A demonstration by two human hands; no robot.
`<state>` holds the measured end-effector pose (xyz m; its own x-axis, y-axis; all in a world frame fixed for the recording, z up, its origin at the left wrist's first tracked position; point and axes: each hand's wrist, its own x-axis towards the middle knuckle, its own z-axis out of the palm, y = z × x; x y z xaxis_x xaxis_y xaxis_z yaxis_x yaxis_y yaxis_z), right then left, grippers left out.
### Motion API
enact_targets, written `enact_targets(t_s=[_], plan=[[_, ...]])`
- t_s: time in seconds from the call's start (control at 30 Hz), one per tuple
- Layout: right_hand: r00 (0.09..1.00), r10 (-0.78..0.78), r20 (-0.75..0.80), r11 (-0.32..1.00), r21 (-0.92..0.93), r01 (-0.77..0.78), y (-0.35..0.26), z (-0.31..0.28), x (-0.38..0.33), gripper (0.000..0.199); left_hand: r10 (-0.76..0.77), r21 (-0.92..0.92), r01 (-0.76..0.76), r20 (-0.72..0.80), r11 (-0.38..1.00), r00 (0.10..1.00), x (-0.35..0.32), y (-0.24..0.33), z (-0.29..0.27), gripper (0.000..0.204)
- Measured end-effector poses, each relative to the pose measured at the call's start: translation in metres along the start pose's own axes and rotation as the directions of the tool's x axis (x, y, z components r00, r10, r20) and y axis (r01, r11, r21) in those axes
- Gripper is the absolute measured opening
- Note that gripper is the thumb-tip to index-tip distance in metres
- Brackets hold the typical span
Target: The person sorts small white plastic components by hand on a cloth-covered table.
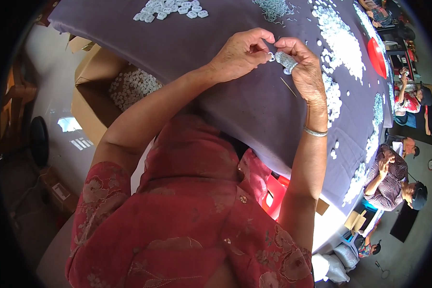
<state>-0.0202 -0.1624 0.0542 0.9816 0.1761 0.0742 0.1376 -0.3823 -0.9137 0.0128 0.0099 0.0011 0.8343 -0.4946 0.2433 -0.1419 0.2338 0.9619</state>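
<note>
Over the purple tablecloth (pixel 197 43), my left hand (pixel 236 56) pinches a small white looped piece (pixel 271 56) between thumb and fingers. Close beside it, my right hand (pixel 306 72) is closed around a short stack of small whitish discs (pixel 285 61), whose end points toward the looped piece. The thumbs and forefingers of both hands almost meet. Below the stack, a thin light-brown stick (pixel 288 87) lies on the cloth near my right wrist. The exact kind of the small pieces is too fine to make out.
White tags (pixel 170 8) and greyish small parts (pixel 273 9) lie at the far side. White pieces (pixel 338 36) spread along the right, near a red dish (pixel 377 57). An open cardboard box (pixel 93 72) of white pieces stands left. Other people (pixel 386 177) sit at right.
</note>
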Motion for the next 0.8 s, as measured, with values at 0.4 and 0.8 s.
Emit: enact_targets(t_s=[0.4,0.8], plan=[[0.998,-0.011,0.067,0.994,-0.108,0.018,-0.007,-0.002,0.010,0.029,0.017,0.033,-0.016,-0.018,0.999,1.000,0.000,-0.001,-0.001,0.033],[0.996,0.008,0.083,0.969,-0.248,0.013,-0.021,0.003,0.021,0.022,0.004,-0.020,-0.006,-0.107,1.000,0.994,-0.001,0.004,0.000,0.041]])
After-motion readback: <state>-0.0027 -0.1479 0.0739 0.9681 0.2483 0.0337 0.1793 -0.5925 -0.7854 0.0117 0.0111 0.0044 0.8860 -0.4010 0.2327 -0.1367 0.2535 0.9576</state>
